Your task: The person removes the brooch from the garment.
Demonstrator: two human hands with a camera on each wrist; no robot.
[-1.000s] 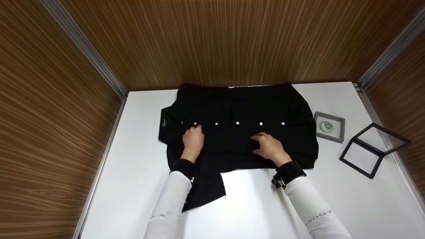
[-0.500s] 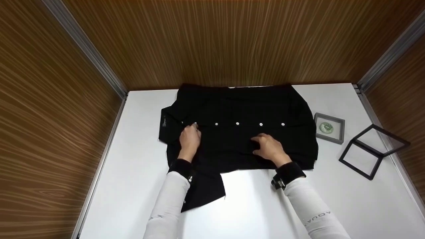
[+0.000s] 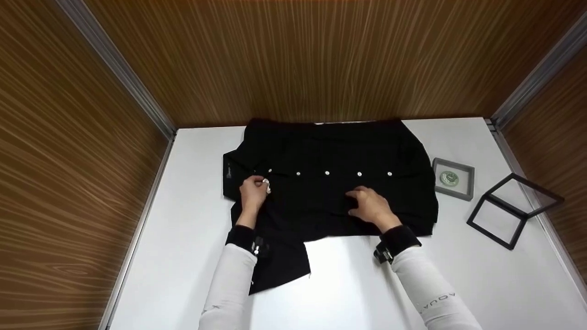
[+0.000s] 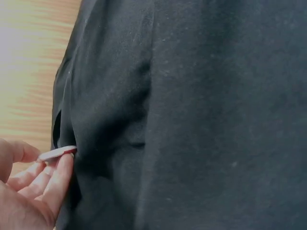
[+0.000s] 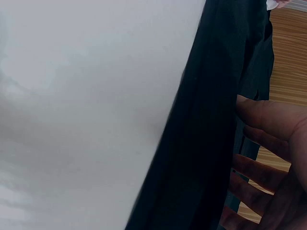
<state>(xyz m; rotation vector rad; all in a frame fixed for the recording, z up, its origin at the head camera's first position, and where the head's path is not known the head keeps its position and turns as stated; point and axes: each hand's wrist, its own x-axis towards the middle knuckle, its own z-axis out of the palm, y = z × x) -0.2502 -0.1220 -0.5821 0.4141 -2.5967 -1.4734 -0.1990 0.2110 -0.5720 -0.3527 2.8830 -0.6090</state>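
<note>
A black shirt (image 3: 321, 201) lies flat with its row of white buttons running across it and its collar at the left. My left hand (image 3: 253, 193) is over the shirt near the collar. Between thumb and fingers it pinches a small, thin white piece (image 4: 57, 153) with a reddish edge; its exact kind does not show. In the head view this white piece (image 3: 266, 185) stands out against the black cloth. My right hand (image 3: 370, 205) rests on the shirt's lower front, fingers spread and loosely bent. The right wrist view shows its fingers (image 5: 268, 117) against the dark cloth.
To the right of the shirt lies a grey square frame (image 3: 471, 183) with a round green badge (image 3: 449, 178) inside. Beside it, an opened black hinged frame (image 3: 506, 211) stands near the right wall. Wood-grain panels (image 3: 293, 59) enclose the white table (image 3: 192, 256).
My left hand has moved left from the button row toward the collar and turned, so the white piece in its fingers now shows. My right hand stays in place.
</note>
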